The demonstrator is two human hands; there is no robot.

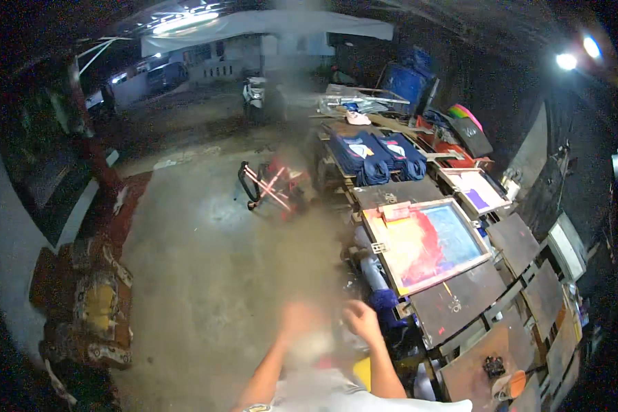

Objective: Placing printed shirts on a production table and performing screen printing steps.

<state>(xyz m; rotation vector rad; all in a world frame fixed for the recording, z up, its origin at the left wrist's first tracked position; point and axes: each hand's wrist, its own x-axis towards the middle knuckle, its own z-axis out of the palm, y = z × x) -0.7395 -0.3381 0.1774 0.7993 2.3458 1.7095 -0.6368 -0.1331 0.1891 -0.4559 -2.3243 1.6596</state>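
Head | framed screen (429, 245): yellow, red, blue | left hand (305, 321), right hand (362, 321): grip unclear

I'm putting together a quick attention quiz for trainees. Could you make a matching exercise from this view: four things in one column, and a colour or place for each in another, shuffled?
Things
1. Large framed screen
2. Smaller framed screen
3. Folded garments
4. Scooter

Colours and places
A. White with a purple patch
B. On the ground at the far end of the space
C. Covered in yellow, red and blue areas
D. Dark blue, lying in side-by-side piles

Right pairs: 1-C, 2-A, 3-D, 4-B
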